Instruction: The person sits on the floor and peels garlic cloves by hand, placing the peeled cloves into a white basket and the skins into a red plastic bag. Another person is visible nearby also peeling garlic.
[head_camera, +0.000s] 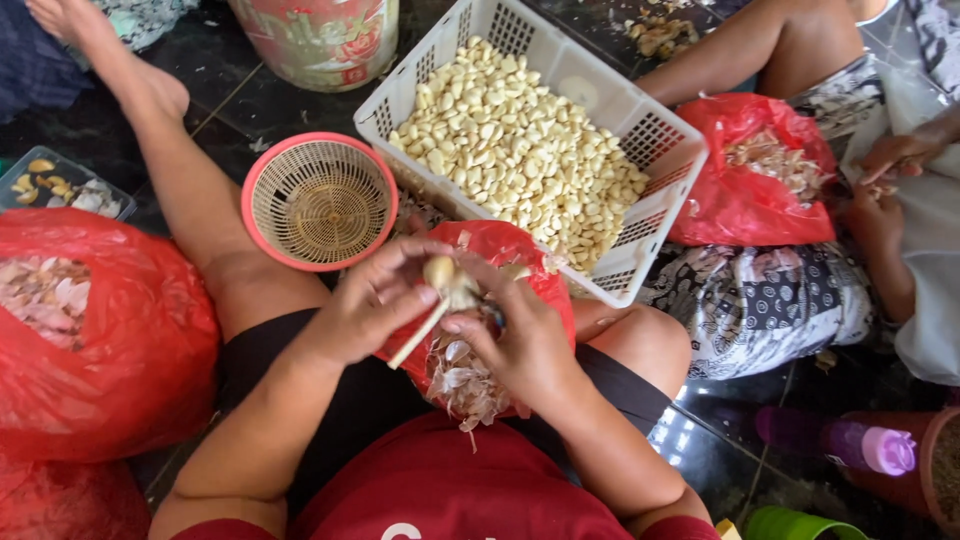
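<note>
L to R: left hand (375, 300) pinches a garlic clove (439, 271) over a red bag (500, 250) in the lap; right hand (520, 340) closed round a small knife (420, 335) — best kept shallow, skin only — w/ white basket (660, 130) of peeled cloves beyond.

A home-style food-preparation spot: people sit on a dark tiled floor (280, 105) around a white basket (660, 140) of peeled garlic cloves (520, 150).

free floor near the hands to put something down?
Bare dark floor shows between the round pink basket, the white crate and the bucket. Another patch lies lower right by the purple bottle. Crowded around both hands: left hand, right hand, garlic clove, red bag of peels.
</note>
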